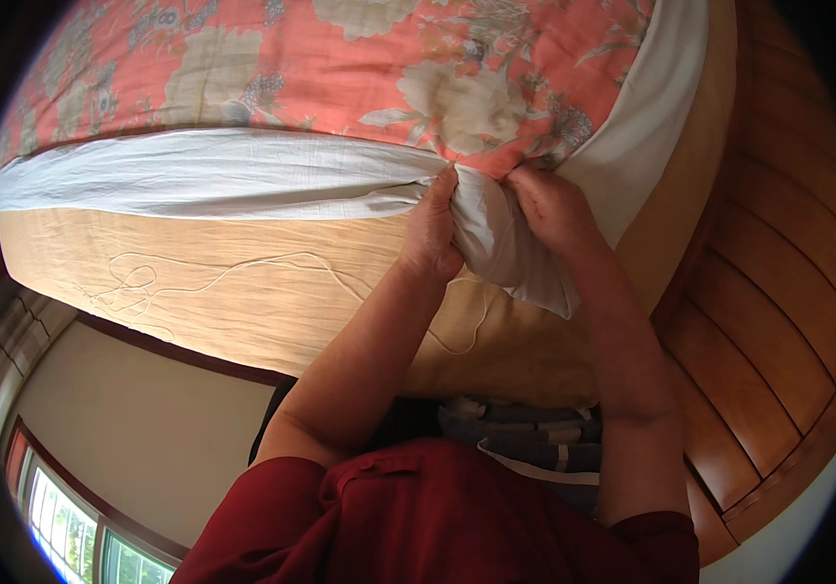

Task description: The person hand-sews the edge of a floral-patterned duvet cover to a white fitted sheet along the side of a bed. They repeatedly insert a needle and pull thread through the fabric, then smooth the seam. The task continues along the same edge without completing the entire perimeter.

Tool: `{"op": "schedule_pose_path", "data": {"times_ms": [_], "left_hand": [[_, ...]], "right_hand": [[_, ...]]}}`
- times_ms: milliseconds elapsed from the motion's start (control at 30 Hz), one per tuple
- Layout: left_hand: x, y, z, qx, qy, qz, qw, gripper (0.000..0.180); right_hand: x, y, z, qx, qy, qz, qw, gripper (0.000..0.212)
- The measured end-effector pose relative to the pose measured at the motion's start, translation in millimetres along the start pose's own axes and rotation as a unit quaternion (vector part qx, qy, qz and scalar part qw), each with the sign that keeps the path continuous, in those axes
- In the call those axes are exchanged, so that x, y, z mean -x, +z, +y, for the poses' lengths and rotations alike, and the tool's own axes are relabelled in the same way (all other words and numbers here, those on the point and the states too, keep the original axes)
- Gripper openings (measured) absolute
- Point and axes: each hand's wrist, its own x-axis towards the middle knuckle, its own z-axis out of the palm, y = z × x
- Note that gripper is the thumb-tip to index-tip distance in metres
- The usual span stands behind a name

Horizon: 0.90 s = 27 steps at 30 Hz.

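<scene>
Pinching the white cloth (484, 219), your left hand (432, 232) and right hand (554, 209) are clamping it where it is meeting the floral quilt (340, 83), just beyond them. It is bunching between both hands; a thin cord (291, 256) is lying left of your left hand.

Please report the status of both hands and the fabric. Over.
Left hand, right hand: closed on white fabric at edge of floral quilt. White fabric bunched between them. Thin cord loose on tan mattress.
</scene>
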Motion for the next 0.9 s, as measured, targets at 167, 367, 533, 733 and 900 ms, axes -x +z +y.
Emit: {"op": "schedule_pose_path", "data": {"times_ms": [167, 367, 533, 733, 900], "left_hand": [[-2.3, -3.5, -0.9, 0.005, -0.005, -0.017, 1.000, 0.041], [-18.7, -17.7, -7.5, 0.034, -0.004, -0.090, 0.995, 0.042], [-16.4, -13.2, -5.5, 0.023, -0.024, -0.132, 0.991, 0.044], [-29.2, -23.2, -8.7, 0.036, -0.028, -0.199, 0.979, 0.047], [-33.7, -25.3, -13.3, 0.042, -0.032, -0.140, 0.989, 0.045]], "right_hand": [[0.8, 0.7, -2.4, 0.001, 0.003, 0.004, 1.000, 0.021], [-8.8, 4.3, -24.5, -0.025, 0.011, 0.037, 0.999, 0.013], [-3.6, 11.7, -24.8, -0.014, 0.067, 0.040, 0.997, 0.018], [-9.3, 33.4, -38.2, -0.009, 0.118, 0.117, 0.986, 0.037], [-13.1, 41.6, -35.6, -0.007, 0.139, 0.149, 0.979, 0.036]]}}
